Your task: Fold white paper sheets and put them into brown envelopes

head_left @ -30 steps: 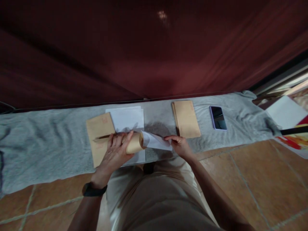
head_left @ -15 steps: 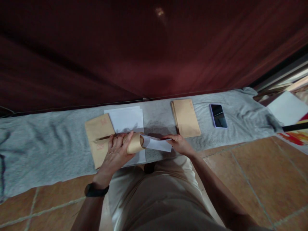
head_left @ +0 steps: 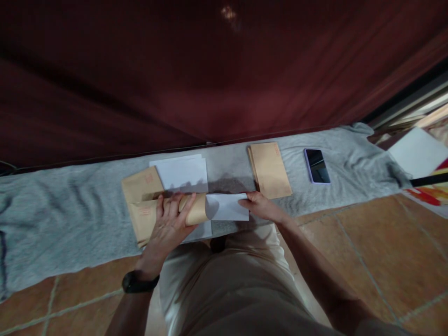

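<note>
My left hand point(head_left: 174, 219) is wrapped over a tan envelope point(head_left: 198, 210) whose open mouth faces right. A folded white paper point(head_left: 227, 206) lies partly inside that mouth, its right part sticking out. At the paper's right end, my right hand point(head_left: 261, 205) pinches it between thumb and fingers. Beneath the held envelope, to the left, rests another tan envelope point(head_left: 143, 182) with faint red print. White sheets point(head_left: 182, 172) lie behind and under the left hand, partly covered.
A grey cloth point(head_left: 70, 210) covers the long narrow surface. Right of the hands lies a small stack of tan envelopes point(head_left: 271, 170), then a phone point(head_left: 318, 166) in a purple case. A dark red curtain point(head_left: 210, 84) hangs behind. Tiled floor point(head_left: 350, 252) shows in front.
The paper and envelope have turned flatter towards me, showing more of the paper's face. My right hand has shifted slightly with the paper; my left hand keeps its hold.
</note>
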{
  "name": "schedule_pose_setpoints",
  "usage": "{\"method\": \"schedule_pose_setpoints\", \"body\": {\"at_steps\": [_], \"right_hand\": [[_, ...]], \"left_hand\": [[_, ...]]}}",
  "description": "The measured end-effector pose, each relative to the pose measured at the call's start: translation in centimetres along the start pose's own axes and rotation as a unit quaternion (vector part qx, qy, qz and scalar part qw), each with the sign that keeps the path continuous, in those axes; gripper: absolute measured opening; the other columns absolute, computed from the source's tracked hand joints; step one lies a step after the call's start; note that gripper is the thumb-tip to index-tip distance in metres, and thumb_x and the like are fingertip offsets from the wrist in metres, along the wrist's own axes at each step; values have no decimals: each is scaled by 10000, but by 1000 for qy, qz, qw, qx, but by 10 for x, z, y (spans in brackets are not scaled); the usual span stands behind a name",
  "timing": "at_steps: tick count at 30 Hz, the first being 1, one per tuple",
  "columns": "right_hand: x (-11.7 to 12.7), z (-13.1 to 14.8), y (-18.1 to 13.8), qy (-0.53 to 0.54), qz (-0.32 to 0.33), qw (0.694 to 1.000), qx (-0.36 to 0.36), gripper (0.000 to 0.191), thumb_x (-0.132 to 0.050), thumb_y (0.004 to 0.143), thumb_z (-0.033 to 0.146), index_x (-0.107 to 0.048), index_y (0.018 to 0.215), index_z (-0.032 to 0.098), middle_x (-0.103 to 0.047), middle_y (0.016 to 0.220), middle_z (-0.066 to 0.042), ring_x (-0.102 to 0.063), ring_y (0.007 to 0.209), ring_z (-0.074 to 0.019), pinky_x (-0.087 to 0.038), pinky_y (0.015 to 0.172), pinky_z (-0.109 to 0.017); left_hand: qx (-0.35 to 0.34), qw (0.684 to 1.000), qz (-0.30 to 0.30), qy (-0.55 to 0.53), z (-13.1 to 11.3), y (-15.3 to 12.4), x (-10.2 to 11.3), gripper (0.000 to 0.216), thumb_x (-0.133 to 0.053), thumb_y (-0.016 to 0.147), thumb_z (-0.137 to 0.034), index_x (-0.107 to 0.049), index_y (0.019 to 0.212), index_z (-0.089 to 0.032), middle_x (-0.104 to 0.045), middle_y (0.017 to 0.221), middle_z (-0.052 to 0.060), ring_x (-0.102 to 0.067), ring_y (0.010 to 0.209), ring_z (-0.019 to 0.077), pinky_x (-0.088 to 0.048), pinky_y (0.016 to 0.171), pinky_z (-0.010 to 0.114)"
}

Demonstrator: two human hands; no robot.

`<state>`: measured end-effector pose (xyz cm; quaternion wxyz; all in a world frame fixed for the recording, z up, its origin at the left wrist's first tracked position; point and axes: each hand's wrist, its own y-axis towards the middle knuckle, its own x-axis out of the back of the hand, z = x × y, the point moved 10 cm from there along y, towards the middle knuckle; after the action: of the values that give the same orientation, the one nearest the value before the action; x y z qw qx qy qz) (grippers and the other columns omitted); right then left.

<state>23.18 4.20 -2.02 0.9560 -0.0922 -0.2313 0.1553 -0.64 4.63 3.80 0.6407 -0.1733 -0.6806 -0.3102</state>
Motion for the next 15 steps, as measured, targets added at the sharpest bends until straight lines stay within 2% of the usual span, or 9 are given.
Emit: {"method": "schedule_pose_setpoints", "body": {"at_steps": [5, 11, 15], "right_hand": [[1, 10, -8, 56, -66, 996, 11, 147, -540, 916, 283, -636, 871, 181, -667, 789, -18, -608, 734, -162, -446, 615, -236], [2, 16, -13, 94, -131, 987, -3, 152, -544, 928, 338, -598, 906, 198, -651, 787, -19, -604, 728, -163, -465, 636, -251], [11, 16, -18, 147, -169, 975, 5, 177, -577, 927, 400, -569, 940, 224, -616, 774, 5, -582, 702, -147, -476, 630, -245]], "left_hand": [[12, 1000, -11, -4, -1, 7, 7, 887, -714, 828, -368, -318, 1593, -157, -520, 1421, 240, -470, 1362, 414, -224, 1212, 664], [4, 999, -27, -22, -7, 21, 18, 918, -716, 836, -388, -265, 1598, -145, -494, 1435, 251, -435, 1393, 424, -239, 1198, 672], [4, 999, -33, -34, -11, 27, 22, 963, -732, 831, -394, -219, 1610, -155, -476, 1443, 248, -421, 1409, 423, -243, 1202, 660]]}}
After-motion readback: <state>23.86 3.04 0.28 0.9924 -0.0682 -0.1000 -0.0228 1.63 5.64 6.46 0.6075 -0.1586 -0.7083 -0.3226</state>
